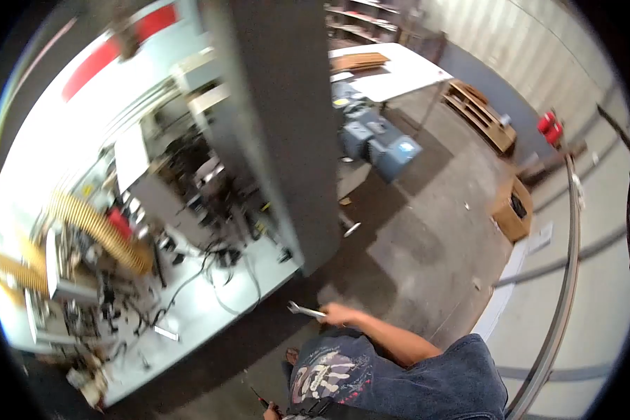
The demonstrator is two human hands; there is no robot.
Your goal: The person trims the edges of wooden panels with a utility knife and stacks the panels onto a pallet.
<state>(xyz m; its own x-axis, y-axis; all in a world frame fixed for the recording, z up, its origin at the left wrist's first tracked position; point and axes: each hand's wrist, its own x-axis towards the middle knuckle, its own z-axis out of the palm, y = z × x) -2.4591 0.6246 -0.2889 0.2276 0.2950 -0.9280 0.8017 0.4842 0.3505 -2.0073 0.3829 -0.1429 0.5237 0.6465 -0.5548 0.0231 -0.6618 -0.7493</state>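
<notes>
My right hand [339, 315] is closed around a metal wrench [306, 311], its open-jawed head pointing away to the left. The right forearm stretches across in front of my dark printed shirt. At the bottom edge, only part of my left hand [271, 411] shows, closed on a thin tool [260, 400] that looks like a screwdriver with a dark and red handle. Its slim shaft points up and left; the rest of that hand is cut off by the frame. Both tools are held off the white workbench [213, 308].
Machinery, black cables [206, 269] and a yellow ribbed hose [94, 220] crowd the bench. A grey pillar [280, 126] rises at its edge. Beyond stand grey machine parts [381, 147], a white table [413, 66], a cardboard box [512, 210] and a metal rail [567, 280].
</notes>
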